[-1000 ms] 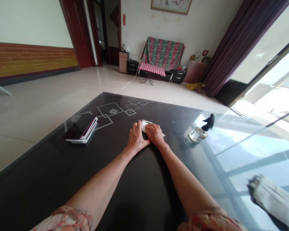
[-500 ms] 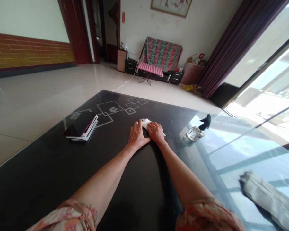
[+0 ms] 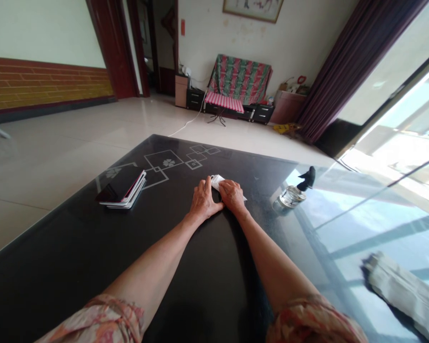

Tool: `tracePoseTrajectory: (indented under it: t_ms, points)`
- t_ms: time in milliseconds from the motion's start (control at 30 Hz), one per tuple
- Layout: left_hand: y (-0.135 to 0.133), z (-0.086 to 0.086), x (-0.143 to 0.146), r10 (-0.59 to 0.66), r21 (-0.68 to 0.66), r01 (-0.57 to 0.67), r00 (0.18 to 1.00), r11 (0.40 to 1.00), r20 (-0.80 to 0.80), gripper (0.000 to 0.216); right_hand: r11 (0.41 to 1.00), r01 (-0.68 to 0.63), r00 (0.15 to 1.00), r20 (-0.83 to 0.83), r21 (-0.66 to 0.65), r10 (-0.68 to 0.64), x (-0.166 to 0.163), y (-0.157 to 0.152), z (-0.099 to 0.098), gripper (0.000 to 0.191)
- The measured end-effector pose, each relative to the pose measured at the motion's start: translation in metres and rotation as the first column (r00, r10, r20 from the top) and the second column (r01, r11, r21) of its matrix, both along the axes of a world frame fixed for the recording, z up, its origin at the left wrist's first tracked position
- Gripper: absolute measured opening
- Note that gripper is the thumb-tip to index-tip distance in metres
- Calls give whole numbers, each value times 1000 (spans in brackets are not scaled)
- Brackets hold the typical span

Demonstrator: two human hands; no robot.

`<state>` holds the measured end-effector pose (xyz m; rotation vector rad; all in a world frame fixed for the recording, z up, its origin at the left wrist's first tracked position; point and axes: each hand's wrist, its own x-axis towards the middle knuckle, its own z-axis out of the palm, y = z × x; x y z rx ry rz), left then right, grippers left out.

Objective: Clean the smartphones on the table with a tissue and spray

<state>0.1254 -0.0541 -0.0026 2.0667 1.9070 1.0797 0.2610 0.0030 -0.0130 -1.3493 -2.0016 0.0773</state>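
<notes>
On the black tabletop (image 3: 178,267), my two hands meet near the middle. My right hand (image 3: 232,195) presses down with its fingers closed on a crumpled white tissue (image 3: 216,181), which pokes out past the fingertips and beside the knuckles. My left hand (image 3: 202,197) rests just to the left, fingers bent and thumb stretched toward the right hand. It curves around a dark patch that looks like a flat black thing, hard to tell from the tabletop. What lies under both palms is hidden.
At the left lies a stack of notebooks or flat cases (image 3: 123,188) with a dark cover. A clear spray bottle (image 3: 291,195) with a black trigger stands to the right. A pale folded cloth bundle (image 3: 403,288) lies near right. Beyond the table is a pink-striped small table (image 3: 223,101).
The view has shifted very slightly. Both hands and the white tissue stay in nearly the same place.
</notes>
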Motion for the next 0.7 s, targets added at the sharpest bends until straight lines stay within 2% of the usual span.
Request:
tracePoseTrajectory:
  t_ms: [133, 267, 700]
  points:
    - [1, -3, 0, -4, 27, 4, 1000, 1000, 0, 101, 999, 24, 1000, 9, -23, -23, -1, -2, 2, 22]
    - [3, -6, 1, -12, 52, 11, 1000, 999, 12, 101, 1000, 0, 1000, -2, 11, 0, 0, -1, 1, 22]
    - [2, -2, 1, -34, 33, 33, 999, 999, 39, 103, 999, -37, 999, -3, -5, 37, 1, 2, 0, 23]
